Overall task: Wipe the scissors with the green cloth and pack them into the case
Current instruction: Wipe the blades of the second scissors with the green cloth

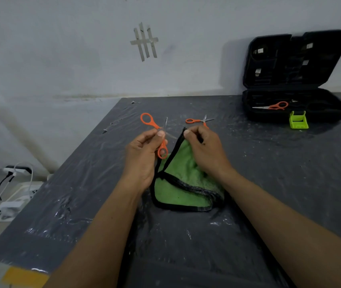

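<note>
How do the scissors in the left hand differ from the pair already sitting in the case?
The held scissors are up off the table, gripped by the left hand; the cased pair lies flat in the lower half of the case. The held scissors are spread open, while the cased pair looks closed, blades together. Both have orange handles and metal blades.

We see the left hand gripping orange-handled scissors, blades spread open, above the table. The right hand pinches the black-edged green cloth by a corner, lifting it. Second scissors lie beyond the hands. Third scissors lie in the open black case, a green clip in front.
</note>
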The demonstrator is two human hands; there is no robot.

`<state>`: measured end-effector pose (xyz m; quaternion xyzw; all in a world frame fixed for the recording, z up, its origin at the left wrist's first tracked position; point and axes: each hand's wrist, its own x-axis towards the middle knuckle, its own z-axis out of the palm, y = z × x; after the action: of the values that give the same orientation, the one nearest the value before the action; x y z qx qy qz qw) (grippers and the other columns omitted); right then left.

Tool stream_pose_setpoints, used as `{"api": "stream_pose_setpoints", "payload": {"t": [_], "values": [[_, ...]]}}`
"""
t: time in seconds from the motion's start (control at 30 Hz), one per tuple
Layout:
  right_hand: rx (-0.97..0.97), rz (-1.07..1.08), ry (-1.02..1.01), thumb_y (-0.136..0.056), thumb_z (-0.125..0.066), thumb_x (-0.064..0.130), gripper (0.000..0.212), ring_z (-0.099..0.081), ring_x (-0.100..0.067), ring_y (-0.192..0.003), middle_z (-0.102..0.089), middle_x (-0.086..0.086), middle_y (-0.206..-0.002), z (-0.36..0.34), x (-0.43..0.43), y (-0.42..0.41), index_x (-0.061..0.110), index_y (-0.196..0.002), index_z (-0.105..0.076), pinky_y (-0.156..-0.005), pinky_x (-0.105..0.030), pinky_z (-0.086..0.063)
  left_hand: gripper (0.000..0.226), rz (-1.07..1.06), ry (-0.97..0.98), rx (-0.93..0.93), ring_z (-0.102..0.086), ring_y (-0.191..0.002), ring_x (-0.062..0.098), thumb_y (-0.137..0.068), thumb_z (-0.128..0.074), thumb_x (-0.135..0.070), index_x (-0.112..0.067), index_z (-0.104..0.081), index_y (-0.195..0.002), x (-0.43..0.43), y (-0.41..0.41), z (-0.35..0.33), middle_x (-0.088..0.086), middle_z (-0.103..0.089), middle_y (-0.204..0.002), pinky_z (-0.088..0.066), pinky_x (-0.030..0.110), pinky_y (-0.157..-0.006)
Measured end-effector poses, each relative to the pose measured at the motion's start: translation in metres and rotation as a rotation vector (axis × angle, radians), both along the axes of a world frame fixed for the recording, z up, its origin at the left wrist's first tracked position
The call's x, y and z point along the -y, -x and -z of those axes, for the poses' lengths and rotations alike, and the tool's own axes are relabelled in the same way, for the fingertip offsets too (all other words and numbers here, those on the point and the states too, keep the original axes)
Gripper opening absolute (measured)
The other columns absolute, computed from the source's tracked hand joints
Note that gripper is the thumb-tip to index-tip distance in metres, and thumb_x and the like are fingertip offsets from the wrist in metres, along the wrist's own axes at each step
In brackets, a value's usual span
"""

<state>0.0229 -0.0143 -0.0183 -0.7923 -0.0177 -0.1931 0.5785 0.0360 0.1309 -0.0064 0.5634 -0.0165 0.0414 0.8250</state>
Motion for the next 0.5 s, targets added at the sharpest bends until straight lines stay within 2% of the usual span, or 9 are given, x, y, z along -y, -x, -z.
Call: {"api": "stream_pose_setpoints", "payload": {"t": [0.07,0.17,0.2,0.3,0.43,0.5], "values": [[0.031,0.014,-0.037,-0.095,-0.055,0.026,0.017,-0.042,0.0,-0.052,-0.051,0.008,-0.068,0.0007,-0.0014,-0.0003,0.012,-0.09,-0.062,-0.05,-0.012,-0.034,0.007,0.026,0.001,0.002,-0.06,-0.061,0.009,-0.085,-0.063,-0.001,-0.005,-0.066,-0.089,0.0013,-0.0003,0.0018,0.001,-0.065,-0.07,-0.043,0.018,-0.049],[0.059,0.013,-0.113,-0.092,-0.059,0.026,0.016,-0.039,-0.002,-0.049,-0.053,-0.003,-0.07,0.0024,-0.0036,-0.0012,0.016,-0.104,-0.057,-0.05,-0.016,-0.033,0.008,0.035,-0.014,0.007,-0.06,-0.064,0.011,-0.085,-0.063,-0.001,-0.007,-0.067,-0.088,0.0006,-0.0005,0.003,0.001,-0.066,-0.072,-0.044,0.019,-0.05],[0.078,0.002,-0.13,-0.092,-0.059,0.024,0.014,-0.039,-0.003,-0.049,-0.053,-0.005,-0.07,0.0022,-0.0038,-0.0013,0.015,-0.103,-0.056,-0.05,-0.016,-0.033,0.008,0.033,-0.024,0.016,-0.059,-0.065,0.011,-0.086,-0.062,-0.001,-0.008,-0.067,-0.087,0.0009,0.0001,0.0032,-0.001,-0.066,-0.071,-0.043,0.019,-0.05],[0.104,-0.052,-0.098,-0.094,-0.058,0.019,0.005,-0.046,0.001,-0.059,-0.055,0.003,-0.073,0.0003,-0.0038,-0.002,0.014,-0.095,-0.059,-0.054,-0.01,-0.035,0.011,0.002,-0.079,0.054,-0.055,-0.065,0.012,-0.087,-0.062,0.0,-0.009,-0.068,-0.085,0.0025,0.0034,0.0016,-0.002,-0.064,-0.068,-0.039,0.021,-0.048],[0.128,-0.028,-0.143,-0.094,-0.057,0.017,0.007,-0.051,0.003,-0.066,-0.063,-0.002,-0.085,-0.0001,-0.0021,-0.0027,0.012,-0.094,-0.063,-0.059,-0.009,-0.038,0.014,-0.04,-0.171,0.088,-0.051,-0.063,0.014,-0.087,-0.063,-0.003,-0.015,-0.069,-0.083,0.0008,0.0045,0.0015,0.001,-0.061,-0.066,-0.042,0.022,-0.051],[0.139,-0.051,-0.084,-0.095,-0.057,0.02,0.01,-0.054,0.001,-0.074,-0.063,0.003,-0.087,-0.0002,-0.0042,-0.0011,0.013,-0.096,-0.063,-0.065,-0.011,-0.042,0.014,-0.021,-0.189,0.098,-0.051,-0.061,0.015,-0.086,-0.064,-0.004,-0.016,-0.07,-0.082,0.0014,0.0042,0.0031,0.001,-0.063,-0.065,-0.043,0.023,-0.051]]}}
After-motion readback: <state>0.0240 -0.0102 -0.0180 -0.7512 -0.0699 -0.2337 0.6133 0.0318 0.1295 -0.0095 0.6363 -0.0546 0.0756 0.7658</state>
